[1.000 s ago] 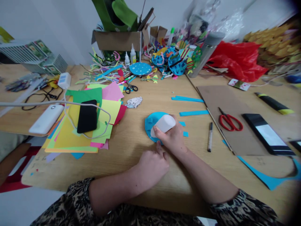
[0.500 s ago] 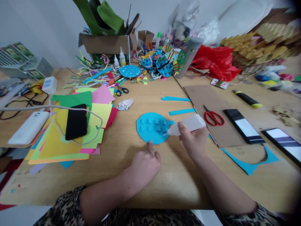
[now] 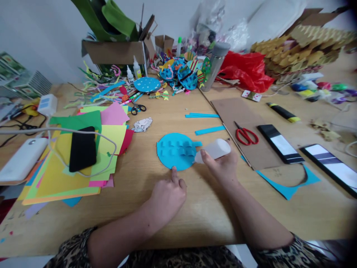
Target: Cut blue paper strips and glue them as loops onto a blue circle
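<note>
A round blue paper disc lies flat on the table with rows of small raised paper loops across its upper half. A blue strip sticks out from its right side. My left hand rests just below it, index fingertip on the near edge, the other fingers bent and holding nothing. In my right hand is a white glue bottle, tilted so its nozzle end points down-left at the disc's right edge. The nozzle tip itself is hard to make out. Blue paper strips lie beyond the bottle.
Red scissors and a phone lie on cardboard at right. Another phone and a blue paper offcut are nearby. Coloured paper bears a black phone at left. Craft pieces and a steel flask stand behind.
The view has shifted, so most things sit further left. My right hand has tipped the glue bottle so its base faces me more. My left fingertip stays at the disc's edge.
</note>
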Motion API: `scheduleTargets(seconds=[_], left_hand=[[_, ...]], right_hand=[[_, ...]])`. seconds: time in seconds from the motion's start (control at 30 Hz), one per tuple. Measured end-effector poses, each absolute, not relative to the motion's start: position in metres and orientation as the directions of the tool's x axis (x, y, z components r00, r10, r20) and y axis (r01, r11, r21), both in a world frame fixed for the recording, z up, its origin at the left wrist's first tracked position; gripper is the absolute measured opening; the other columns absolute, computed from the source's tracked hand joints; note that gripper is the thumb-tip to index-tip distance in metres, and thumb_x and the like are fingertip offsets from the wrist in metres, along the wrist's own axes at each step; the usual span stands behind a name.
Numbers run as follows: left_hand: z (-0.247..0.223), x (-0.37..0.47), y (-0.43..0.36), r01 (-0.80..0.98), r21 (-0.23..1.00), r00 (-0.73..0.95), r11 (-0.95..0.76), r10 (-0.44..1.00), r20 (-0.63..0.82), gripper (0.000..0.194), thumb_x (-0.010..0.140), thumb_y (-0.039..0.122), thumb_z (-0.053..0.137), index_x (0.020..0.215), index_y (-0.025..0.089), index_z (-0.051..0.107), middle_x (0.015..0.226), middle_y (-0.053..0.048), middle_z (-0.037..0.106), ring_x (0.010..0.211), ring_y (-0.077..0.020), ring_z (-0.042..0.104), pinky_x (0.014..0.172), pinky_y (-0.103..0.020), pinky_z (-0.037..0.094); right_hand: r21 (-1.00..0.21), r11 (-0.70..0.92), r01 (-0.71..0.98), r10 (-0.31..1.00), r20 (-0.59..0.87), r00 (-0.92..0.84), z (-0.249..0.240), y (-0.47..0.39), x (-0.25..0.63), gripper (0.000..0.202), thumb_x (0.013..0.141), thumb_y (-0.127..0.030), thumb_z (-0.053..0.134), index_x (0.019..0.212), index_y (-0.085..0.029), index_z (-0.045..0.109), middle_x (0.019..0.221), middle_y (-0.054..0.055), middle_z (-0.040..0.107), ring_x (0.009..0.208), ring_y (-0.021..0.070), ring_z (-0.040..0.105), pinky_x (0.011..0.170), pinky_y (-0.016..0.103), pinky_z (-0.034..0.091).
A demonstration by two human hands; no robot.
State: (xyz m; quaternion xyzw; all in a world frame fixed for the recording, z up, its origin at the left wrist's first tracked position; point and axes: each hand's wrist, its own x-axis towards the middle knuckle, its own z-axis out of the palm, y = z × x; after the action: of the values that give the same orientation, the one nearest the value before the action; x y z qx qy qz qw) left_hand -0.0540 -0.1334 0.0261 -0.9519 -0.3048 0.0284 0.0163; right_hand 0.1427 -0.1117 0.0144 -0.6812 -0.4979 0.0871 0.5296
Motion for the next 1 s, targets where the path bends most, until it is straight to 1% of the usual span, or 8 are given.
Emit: scheduleTargets(seconds=[0.17, 0.3, 0.47, 0.63, 0.8, 1.0], left_hand=[[0.0257, -0.054, -0.134, 0.58, -0.079, 0.81, -0.811, 0.584, -0.049, 0.019, 0.089, 0.014, 0.051, 0.081, 0.007, 0.066, 0.116, -0.032, 0.063, 0.05, -0.0211, 0.066, 0.04, -0.028, 0.048], [0.0279, -0.0539, -0.1331, 0.58, -0.066, 0.811, -0.812, 0.583, -0.048, 0.021, 0.09, 0.012, 0.049, 0.079, 0.005, 0.066, 0.118, -0.035, 0.06, 0.05, -0.0211, 0.066, 0.04, -0.028, 0.047], [0.0296, -0.0537, -0.1325, 0.575, -0.029, 0.816, -0.818, 0.575, -0.052, 0.024, 0.091, 0.011, 0.045, 0.079, 0.005, 0.066, 0.117, -0.035, 0.06, 0.049, -0.0224, 0.066, 0.04, -0.03, 0.046], [0.029, -0.0533, -0.1333, 0.579, -0.069, 0.811, -0.813, 0.582, -0.053, 0.02, 0.089, 0.013, 0.05, 0.079, 0.006, 0.066, 0.116, -0.034, 0.061, 0.049, -0.0208, 0.065, 0.039, -0.028, 0.045], [0.029, -0.053, -0.1336, 0.576, -0.087, 0.813, -0.813, 0.581, -0.046, 0.021, 0.09, 0.014, 0.05, 0.08, 0.006, 0.067, 0.118, -0.033, 0.061, 0.048, -0.0207, 0.066, 0.039, -0.028, 0.046], [0.0324, -0.0551, -0.1345, 0.6, -0.029, 0.797, -0.8, 0.6, -0.07, 0.023, 0.092, 0.016, 0.047, 0.087, 0.008, 0.068, 0.124, -0.032, 0.056, 0.054, -0.0254, 0.068, 0.04, -0.033, 0.05]], right_hand=[[-0.794, 0.042, 0.606, 0.779, 0.406, 0.478, 0.0173, -0.1114, 0.1421, 0.041, 0.062, -0.047, 0.074, 0.079, -0.024, 0.045, 0.06, -0.004, 0.054, 0.049, 0.015, 0.051, 0.045, 0.029, 0.042], [-0.79, 0.035, 0.613, 0.76, 0.419, 0.496, 0.0214, -0.1106, 0.1422, 0.04, 0.062, -0.045, 0.074, 0.076, -0.024, 0.043, 0.059, -0.005, 0.053, 0.049, 0.0139, 0.051, 0.045, 0.028, 0.042], [-0.796, 0.051, 0.603, 0.781, 0.408, 0.472, 0.0162, -0.1115, 0.1421, 0.041, 0.062, -0.047, 0.075, 0.08, -0.024, 0.047, 0.061, -0.004, 0.055, 0.05, 0.0147, 0.053, 0.046, 0.028, 0.042], [-0.82, 0.053, 0.569, 0.776, 0.393, 0.494, 0.0132, -0.1116, 0.1427, 0.041, 0.062, -0.048, 0.076, 0.08, -0.024, 0.048, 0.062, -0.003, 0.056, 0.051, 0.0157, 0.053, 0.046, 0.03, 0.043], [-0.875, 0.055, 0.481, 0.782, 0.338, 0.524, 0.0147, -0.1116, 0.1449, 0.04, 0.065, -0.048, 0.076, 0.077, -0.022, 0.049, 0.064, -0.002, 0.057, 0.053, 0.0155, 0.054, 0.047, 0.029, 0.044], [-0.955, 0.024, 0.295, 0.788, 0.2, 0.583, 0.0216, -0.1095, 0.1388, 0.038, 0.069, -0.05, 0.074, 0.071, -0.022, 0.049, 0.06, -0.001, 0.056, 0.047, 0.014, 0.05, 0.039, 0.028, 0.04]])
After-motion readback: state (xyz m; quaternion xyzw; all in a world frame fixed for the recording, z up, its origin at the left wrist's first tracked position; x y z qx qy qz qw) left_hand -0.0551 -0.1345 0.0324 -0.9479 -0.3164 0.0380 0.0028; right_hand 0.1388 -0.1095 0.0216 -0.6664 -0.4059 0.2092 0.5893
